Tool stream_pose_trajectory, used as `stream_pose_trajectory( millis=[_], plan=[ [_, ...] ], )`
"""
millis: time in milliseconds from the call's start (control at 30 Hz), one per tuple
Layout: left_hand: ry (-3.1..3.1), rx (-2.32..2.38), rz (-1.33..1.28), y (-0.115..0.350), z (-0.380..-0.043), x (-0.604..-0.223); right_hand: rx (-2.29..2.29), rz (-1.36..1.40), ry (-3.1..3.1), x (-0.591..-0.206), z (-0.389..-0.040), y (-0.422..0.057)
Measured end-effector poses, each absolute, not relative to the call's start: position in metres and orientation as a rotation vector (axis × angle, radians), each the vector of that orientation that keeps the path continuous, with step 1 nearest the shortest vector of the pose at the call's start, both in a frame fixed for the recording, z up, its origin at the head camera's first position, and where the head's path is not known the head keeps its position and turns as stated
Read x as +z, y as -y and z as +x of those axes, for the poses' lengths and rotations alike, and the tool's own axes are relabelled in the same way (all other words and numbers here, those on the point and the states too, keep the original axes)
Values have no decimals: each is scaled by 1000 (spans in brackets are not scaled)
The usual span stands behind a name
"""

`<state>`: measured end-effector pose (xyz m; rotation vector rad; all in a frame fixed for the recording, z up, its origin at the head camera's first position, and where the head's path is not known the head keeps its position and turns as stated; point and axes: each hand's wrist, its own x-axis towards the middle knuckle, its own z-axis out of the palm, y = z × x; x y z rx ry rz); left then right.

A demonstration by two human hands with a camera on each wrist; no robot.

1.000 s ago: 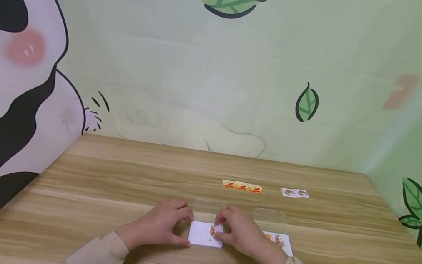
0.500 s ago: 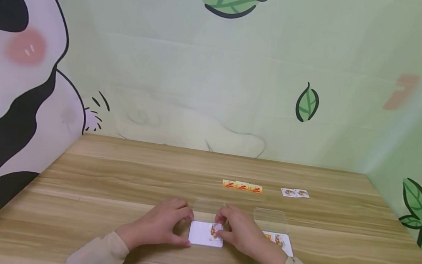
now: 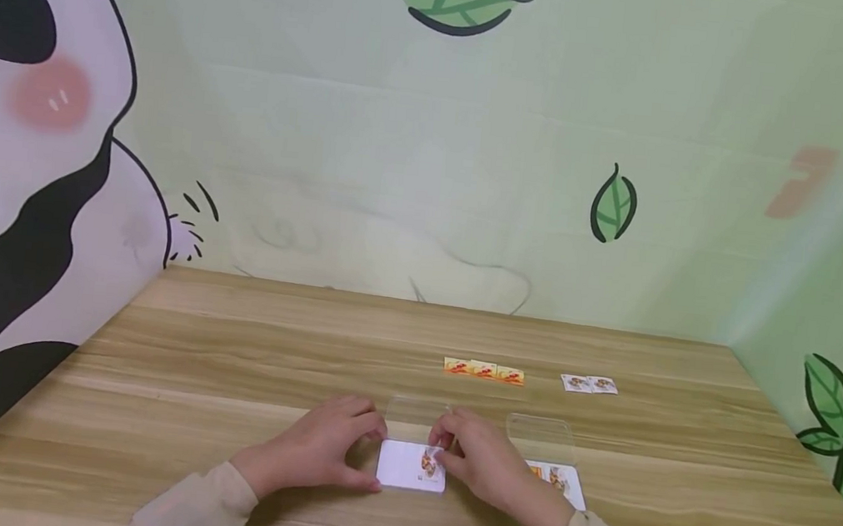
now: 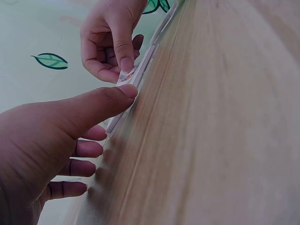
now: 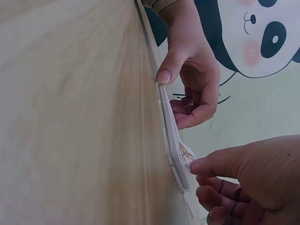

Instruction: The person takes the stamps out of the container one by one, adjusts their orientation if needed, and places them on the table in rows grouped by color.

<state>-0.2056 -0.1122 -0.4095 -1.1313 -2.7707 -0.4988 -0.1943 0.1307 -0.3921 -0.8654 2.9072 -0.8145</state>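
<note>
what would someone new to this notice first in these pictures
Probably the big cartoon panda, which fills the left side of the head view. Next, towards the front of the wooden table, the left hand holds the left end of a white case, while the right hand pinches a small printed picture card at its right end. Beyond the right hand, three yellow picture cards lie in a row.

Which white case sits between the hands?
The left white case, with a printed card at its right end; the other white case lies to the right, partly hidden by the right hand.
</note>
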Motion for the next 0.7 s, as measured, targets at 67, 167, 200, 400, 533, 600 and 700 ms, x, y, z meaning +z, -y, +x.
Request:
stream_pose_trajectory(
  millis=[67,167,200,400,533,600,700],
  plan=[
    [2770,-497,-1135,112,-206,-410,-819,-866,-2908,-392,-194,-131],
    [2771,-498,-1131,112,-207,-411,-819,-882,-2915,-391,-194,-131],
    [2771,-499,-1130,112,-207,-411,-815,-890,-2918,-391,-194,-131],
    [2776,-503,-1122,112,-207,-410,-786,-933,-2931,-390,-196,-132],
    [2768,-503,-1124,112,-207,-409,-779,-951,-2928,-390,-196,-132],
    [2765,-503,-1126,112,-207,-409,-781,-952,-2920,-390,-196,-133],
    [2763,-501,-1128,111,-207,-410,-787,-951,-2902,-388,-196,-134]
  ],
)
